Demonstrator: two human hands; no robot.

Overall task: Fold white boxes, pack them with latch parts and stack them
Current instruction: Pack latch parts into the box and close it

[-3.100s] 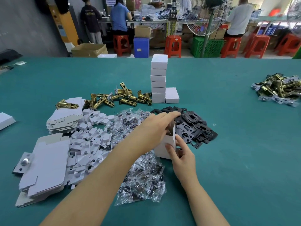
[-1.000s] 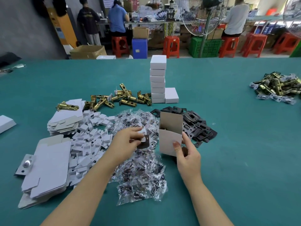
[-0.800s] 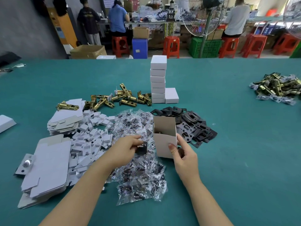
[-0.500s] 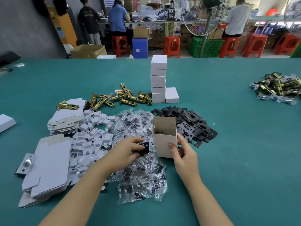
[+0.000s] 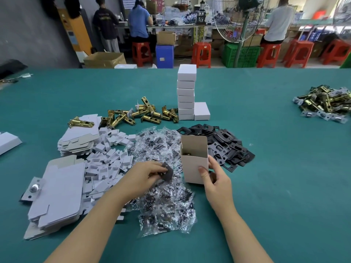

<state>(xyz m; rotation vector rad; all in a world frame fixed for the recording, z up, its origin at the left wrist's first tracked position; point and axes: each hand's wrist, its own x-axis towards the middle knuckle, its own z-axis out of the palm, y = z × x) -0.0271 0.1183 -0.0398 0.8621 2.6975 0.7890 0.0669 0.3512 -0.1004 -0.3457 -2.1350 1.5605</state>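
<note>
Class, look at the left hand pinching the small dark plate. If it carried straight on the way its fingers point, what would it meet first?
The left hand points rightward toward the open white box that the right hand steadies. It would probably meet the box's near side wall first, though depth from a single view is uncertain.

Open box (image 5: pixel 193 168) standing upright on the counter (image 5: pixel 266 186), just right of the heap of small bags (image 5: pixel 161 196); plates (image 5: pixel 226 147) piled behind and right of it; stacked boxes (image 5: pixel 186 95) farther back, latches (image 5: pixel 144 114) left of those; flat blanks (image 5: pixel 57 196) far left.
</note>
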